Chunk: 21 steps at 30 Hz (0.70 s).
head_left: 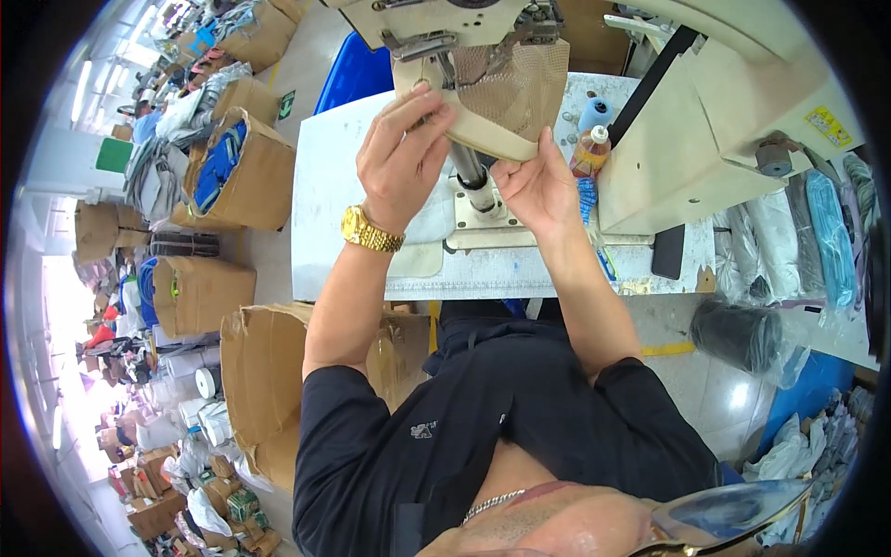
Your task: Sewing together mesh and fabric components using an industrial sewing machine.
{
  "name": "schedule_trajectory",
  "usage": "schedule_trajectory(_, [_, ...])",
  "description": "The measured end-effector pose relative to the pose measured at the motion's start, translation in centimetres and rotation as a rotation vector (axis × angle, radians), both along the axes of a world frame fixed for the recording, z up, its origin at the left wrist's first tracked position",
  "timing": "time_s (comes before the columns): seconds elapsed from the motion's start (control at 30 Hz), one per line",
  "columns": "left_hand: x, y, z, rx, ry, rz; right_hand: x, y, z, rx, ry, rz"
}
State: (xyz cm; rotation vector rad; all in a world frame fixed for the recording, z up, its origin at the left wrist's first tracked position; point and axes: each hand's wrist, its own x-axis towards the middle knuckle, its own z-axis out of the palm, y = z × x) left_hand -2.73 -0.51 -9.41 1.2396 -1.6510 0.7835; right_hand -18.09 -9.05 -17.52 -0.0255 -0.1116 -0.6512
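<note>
- The hands work at twelve o'clock from the person: the right hand [543,190] pinches the far end of a cream band [497,135]; the left hand [401,153] lays bent fingers on its other end, though I can't tell whether it grips or only presses.
- The band edges a piece of tan mesh [536,88], lying just under the head of the sewing machine [445,17], above its metal post [471,172].
- The left fingers sit at about seven o'clock from the needle area; I'd keep their tips well clear of it.
- To my eye, light, even tension suits this: the mesh looks floppy and could pucker if pulled.
- I'd let the right hand steer the curve, keeping the band's edge flat and level.
- The amber bottle [589,156] stands near, at two o'clock from the right hand, on the white surface [339,176]; that elbow should swing gently.
</note>
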Motion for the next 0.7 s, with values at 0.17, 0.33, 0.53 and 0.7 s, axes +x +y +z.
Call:
schedule_trajectory(0.17, [-0.2,-0.6,0.3,-0.013,0.024,-0.002,0.3,-0.1,-0.4,-0.014,-0.095,0.043])
schedule_trajectory(0.33, [-0.9,-0.3,0.2,-0.036,-0.016,0.036,-0.1,0.4,0.1,0.024,-0.04,0.04])
schedule_trajectory(0.53, [-0.3,-0.7,0.3,-0.039,0.042,-0.014,-0.3,1.4,0.1,-0.015,-0.043,0.054])
schedule_trajectory(0.7, [0.0,-0.8,0.4,-0.031,0.094,-0.044,-0.5,1.0,0.2,-0.029,-0.021,0.01])
